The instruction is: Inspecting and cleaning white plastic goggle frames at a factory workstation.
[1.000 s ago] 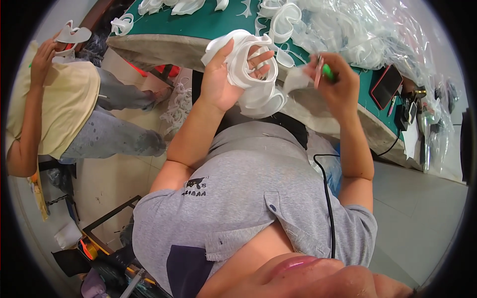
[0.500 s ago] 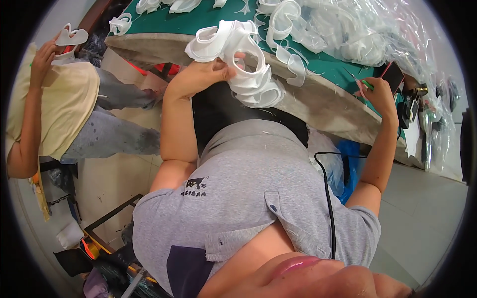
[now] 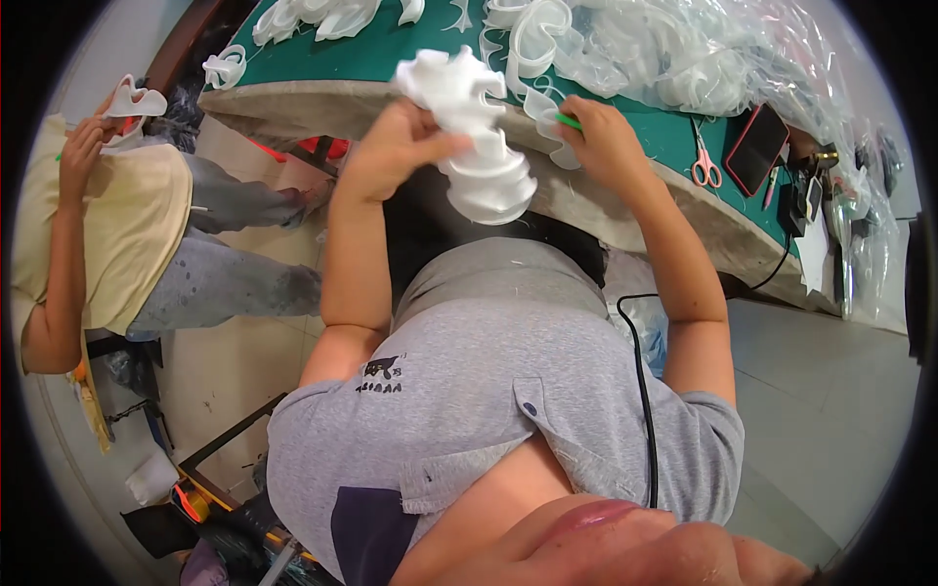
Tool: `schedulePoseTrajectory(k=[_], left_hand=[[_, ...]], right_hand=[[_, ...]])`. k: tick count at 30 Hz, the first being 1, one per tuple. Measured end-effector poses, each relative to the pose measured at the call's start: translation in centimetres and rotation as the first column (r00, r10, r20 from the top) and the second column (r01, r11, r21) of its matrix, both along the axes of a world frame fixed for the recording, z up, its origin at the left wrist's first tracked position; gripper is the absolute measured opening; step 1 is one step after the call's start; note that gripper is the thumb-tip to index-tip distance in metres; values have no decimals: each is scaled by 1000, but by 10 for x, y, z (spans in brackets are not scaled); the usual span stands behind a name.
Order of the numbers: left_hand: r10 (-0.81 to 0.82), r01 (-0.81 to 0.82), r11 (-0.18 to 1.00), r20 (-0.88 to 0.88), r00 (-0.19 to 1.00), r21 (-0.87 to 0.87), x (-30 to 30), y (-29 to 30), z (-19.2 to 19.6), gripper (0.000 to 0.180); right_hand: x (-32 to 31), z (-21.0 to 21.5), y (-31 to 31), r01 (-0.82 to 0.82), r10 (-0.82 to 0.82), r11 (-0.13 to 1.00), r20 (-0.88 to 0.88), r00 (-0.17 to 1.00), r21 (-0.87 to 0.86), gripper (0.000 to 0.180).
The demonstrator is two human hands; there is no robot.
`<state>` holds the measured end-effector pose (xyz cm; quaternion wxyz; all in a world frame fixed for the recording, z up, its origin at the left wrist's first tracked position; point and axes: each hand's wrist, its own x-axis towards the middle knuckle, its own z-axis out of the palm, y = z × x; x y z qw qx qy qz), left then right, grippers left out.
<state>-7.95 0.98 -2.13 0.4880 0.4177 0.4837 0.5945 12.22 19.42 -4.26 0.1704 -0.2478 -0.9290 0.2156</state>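
At far left, a co-worker's hand (image 3: pixel 86 140) is holding a white curved piece (image 3: pixel 139 104). The person's left hand (image 3: pixel 396 151) is grasping a stack of white fabric pieces (image 3: pixel 481 146), thumb clamping its side, by the near edge of a green-topped table (image 3: pixel 357 61). The right hand (image 3: pixel 604 145) is curling its fingers round a green tool (image 3: pixel 568 120), tip indistinct; beyond, pink-handled scissors (image 3: pixel 704 168) are lying beside a smartphone (image 3: pixel 757 151).

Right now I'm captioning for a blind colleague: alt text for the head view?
A person's left hand holds a stack of white curved pieces near a green table, while the right hand holds a green object. Scissors and a phone lie on the table; a co-worker is at left.
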Motion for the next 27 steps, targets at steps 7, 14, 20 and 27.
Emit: schedulePoseTrajectory(k=[7,14,20,27], left_hand=[[39,-252,895,499,866,369,0,-24,31,77],[-84,-146,966,790,607,215,5,-7,-15,31],[-62,-124,978,801,595,168,41,12,-14,30],[-6,-157,976,741,671,150,60,8,-7,33]], right_hand=[[-70,13,-6,-203,164,965,-224,961,-164,24],[-40,54,-9,2,-192,816,-269,944,-578,28],[13,65,-18,-434,-313,626,-718,622,-648,45],[11,69,-71,-472,-212,711,-799,563,-521,12]])
